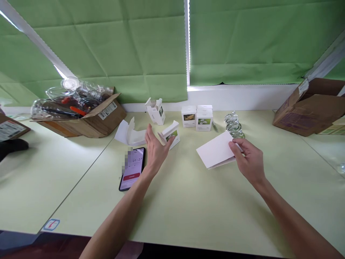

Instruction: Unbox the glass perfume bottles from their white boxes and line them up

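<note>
My left hand (155, 149) reaches forward with its fingers spread, touching a small white carton (170, 134) with a green picture that lies tilted on the table. My right hand (248, 158) pinches the right edge of a flat folded white card (215, 150) resting on the table. Just behind that card stands a clear twisted glass piece (234, 125). An open white carton (155, 110) stands further back, and an unfolded white carton (129, 133) lies to the left of my left hand.
A phone (132, 168) showing a timer lies by my left wrist. Three small closed cartons (198, 117) stand at the back. A cardboard box with plastic bags (81, 111) is back left, another cardboard box (309, 108) back right. Green blinds hang behind.
</note>
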{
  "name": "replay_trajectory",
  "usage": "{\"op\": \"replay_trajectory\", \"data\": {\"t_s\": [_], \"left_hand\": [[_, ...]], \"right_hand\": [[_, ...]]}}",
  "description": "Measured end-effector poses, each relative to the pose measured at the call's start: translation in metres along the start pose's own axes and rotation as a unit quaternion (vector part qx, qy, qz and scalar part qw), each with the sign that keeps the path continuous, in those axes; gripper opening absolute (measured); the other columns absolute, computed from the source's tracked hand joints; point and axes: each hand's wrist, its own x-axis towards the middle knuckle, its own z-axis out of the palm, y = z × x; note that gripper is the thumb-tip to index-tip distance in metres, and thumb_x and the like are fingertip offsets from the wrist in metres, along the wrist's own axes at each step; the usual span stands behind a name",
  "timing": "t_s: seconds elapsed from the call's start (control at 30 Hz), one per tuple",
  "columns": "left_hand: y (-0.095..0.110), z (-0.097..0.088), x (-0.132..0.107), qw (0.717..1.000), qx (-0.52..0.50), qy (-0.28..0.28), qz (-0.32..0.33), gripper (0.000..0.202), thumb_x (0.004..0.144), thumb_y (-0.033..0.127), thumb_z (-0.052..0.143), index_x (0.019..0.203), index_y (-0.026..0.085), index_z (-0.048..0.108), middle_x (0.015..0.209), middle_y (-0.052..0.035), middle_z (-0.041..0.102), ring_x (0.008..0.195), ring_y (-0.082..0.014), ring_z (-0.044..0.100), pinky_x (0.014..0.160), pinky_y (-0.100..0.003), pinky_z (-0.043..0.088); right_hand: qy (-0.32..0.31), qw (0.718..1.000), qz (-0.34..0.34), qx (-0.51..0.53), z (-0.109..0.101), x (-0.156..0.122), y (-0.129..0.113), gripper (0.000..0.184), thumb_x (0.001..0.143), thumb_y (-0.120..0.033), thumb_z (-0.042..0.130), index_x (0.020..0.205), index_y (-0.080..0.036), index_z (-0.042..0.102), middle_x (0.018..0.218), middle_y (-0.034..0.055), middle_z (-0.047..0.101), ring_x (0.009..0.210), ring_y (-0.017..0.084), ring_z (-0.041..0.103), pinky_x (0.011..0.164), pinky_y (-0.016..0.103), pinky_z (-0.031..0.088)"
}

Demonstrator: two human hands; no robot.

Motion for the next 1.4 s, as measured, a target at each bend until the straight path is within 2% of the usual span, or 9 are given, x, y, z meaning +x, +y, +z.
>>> {"op": "replay_trajectory", "data": {"t_s": [0.13,0.27,0.4,0.67,0.9,1.0,1.1,1.2,1.4], "left_hand": [[0.029,-0.003,-0.023,0.972,0.030,0.072,0.222,0.078,0.088,0.040,0.068,0.151,0.024,0.025,0.156,-0.0203,0.033,0.148,-0.0361,0.029,0.119,-0.057,0.027],[0.059,0.000,-0.061,0.934,0.002,-0.090,0.345,0.082,0.086,0.049,0.069,0.151,0.024,0.025,0.151,-0.0196,0.043,0.141,-0.0354,0.043,0.115,-0.053,0.037],[0.073,0.002,-0.084,0.930,-0.012,-0.253,0.268,0.095,0.081,0.061,0.069,0.154,0.022,0.021,0.154,-0.0205,0.041,0.136,-0.0361,0.049,0.106,-0.050,0.047],[0.074,-0.006,-0.069,0.915,-0.191,-0.352,0.046,0.063,0.082,0.041,0.069,0.140,0.025,0.050,0.141,-0.0108,0.056,0.125,-0.0301,0.056,0.098,-0.042,0.054],[0.067,0.000,-0.052,0.788,-0.469,-0.319,-0.240,0.047,0.090,0.053,0.057,0.114,0.015,0.068,0.123,-0.0141,0.070,0.111,-0.0313,0.066,0.084,-0.042,0.059],[0.065,0.001,-0.049,0.752,-0.516,-0.288,-0.291,0.044,0.086,0.052,0.065,0.106,0.013,0.071,0.120,-0.0154,0.071,0.109,-0.0315,0.068,0.086,-0.044,0.059],[0.064,0.004,-0.050,0.733,-0.554,-0.251,-0.304,0.042,0.084,0.051,0.069,0.105,0.014,0.071,0.118,-0.0141,0.073,0.104,-0.0289,0.071,0.086,-0.043,0.060],[0.062,0.007,-0.051,0.721,-0.574,-0.219,-0.320,0.038,0.083,0.048,0.072,0.103,0.016,0.071,0.110,-0.0108,0.076,0.092,-0.0235,0.074,0.081,-0.038,0.061],[0.062,0.003,-0.045,0.728,-0.558,-0.237,-0.320,0.038,0.082,0.050,0.073,0.097,0.014,0.071,0.089,-0.0087,0.077,0.075,-0.0190,0.073,0.067,-0.031,0.062]], "right_hand": [[-0.049,0.994,0.058,0.075,0.004,-0.003,-0.002,0.033,0.089,-0.054,0.060,0.086,-0.021,0.066,0.070,0.0016,0.069,0.052,0.016,0.062,0.046,0.027,0.047],[-0.105,0.979,0.116,0.134,0.007,-0.006,-0.007,0.039,0.086,-0.059,0.062,0.088,-0.020,0.065,0.061,-0.0001,0.066,0.046,0.019,0.064,0.042,0.028,0.047],[-0.141,0.963,0.163,0.163,0.006,-0.008,-0.014,0.045,0.084,-0.063,0.063,0.092,-0.019,0.065,0.057,0.0001,0.065,0.045,0.020,0.064,0.040,0.027,0.044],[-0.159,0.963,0.146,0.159,0.006,-0.004,-0.010,0.048,0.091,-0.063,0.052,0.100,-0.020,0.069,0.069,0.0033,0.069,0.064,0.019,0.063,0.054,0.028,0.046],[-0.175,0.983,0.041,0.033,0.014,-0.007,0.002,0.024,0.084,-0.047,0.064,0.090,-0.024,0.071,0.105,0.0072,0.074,0.094,0.024,0.064,0.080,0.039,0.052],[-0.151,0.988,0.033,0.014,0.019,-0.011,0.006,0.032,0.083,-0.041,0.065,0.111,-0.026,0.066,0.129,0.0081,0.066,0.117,0.029,0.059,0.093,0.046,0.052],[-0.179,0.971,0.148,0.048,0.019,-0.010,0.007,0.058,0.082,-0.041,0.067,0.135,-0.025,0.051,0.127,0.0116,0.067,0.106,0.029,0.067,0.084,0.047,0.058],[-0.233,0.926,0.261,0.144,0.016,-0.005,0.005,0.060,0.080,-0.042,0.070,0.132,-0.019,0.051,0.097,0.0093,0.076,0.082,0.027,0.073,0.072,0.045,0.061],[-0.178,0.940,0.203,0.211,0.009,0.000,0.001,0.057,0.077,-0.048,0.076,0.124,-0.020,0.060,0.093,0.0070,0.078,0.077,0.024,0.072,0.063,0.037,0.060]]}}
